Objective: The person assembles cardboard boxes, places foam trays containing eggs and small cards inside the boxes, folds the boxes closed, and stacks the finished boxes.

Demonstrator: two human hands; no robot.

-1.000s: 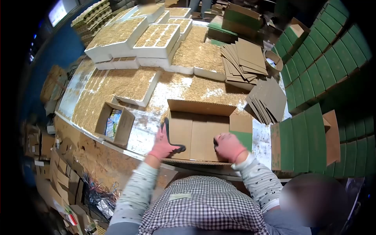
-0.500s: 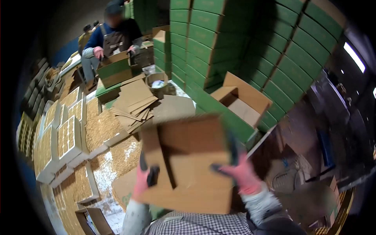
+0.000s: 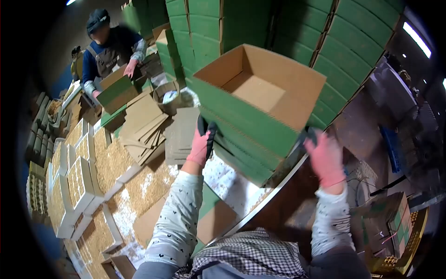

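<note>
An open-topped cardboard box [image 3: 251, 121], green outside and brown inside, sits on top of other green boxes [image 3: 241, 158] at the table's edge. My left hand [image 3: 200, 144], in a pink glove with dark fingertips, is open beside the box's left side, its fingers pointing up. Whether it touches the cardboard I cannot tell. My right hand [image 3: 324, 156], gloved the same way and blurred, is open just off the box's right corner. Nothing is held in either hand.
Tall stacks of green boxes [image 3: 353, 42] stand behind. Flat cardboard sheets [image 3: 144, 121], a bucket [image 3: 167, 95] and white trays [image 3: 81, 186] of small tan pieces lie leftward. Across the table, a co-worker [image 3: 111, 56] handles another green box [image 3: 116, 95].
The box moved from in front of my body onto the stack ahead, and both hands have let go of it. My view shifted; the co-worker now leans lower over their box.
</note>
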